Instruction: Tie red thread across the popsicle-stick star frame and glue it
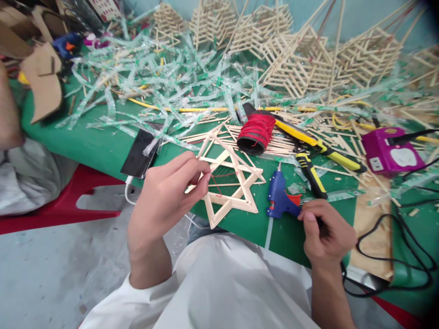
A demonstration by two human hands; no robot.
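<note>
A star-shaped frame of pale wooden sticks (236, 201) lies on the green table near its front edge. Over its left point is my left hand (168, 194), thumb and forefinger pinched on a thin red string (224, 175) that trails across the star's open middle. My right hand (327, 233) is closed round the end of the handle of a blue glue gun (276, 194). The gun's nozzle points away from me, and a clear glue stick (269, 233) sticks out of its rear. Behind the star stands a spool of red string (256, 132).
Pliers with yellow-black handles (310, 176) and a yellow-black cutter (298, 132) lie beyond the glue gun. A phone (140, 153) with a white cable is at left, a purple device (391, 153) at right. Plastic strips (192, 77) and stacked stick frames (302, 59) fill the back. Another person's arm (8, 109) shows far left.
</note>
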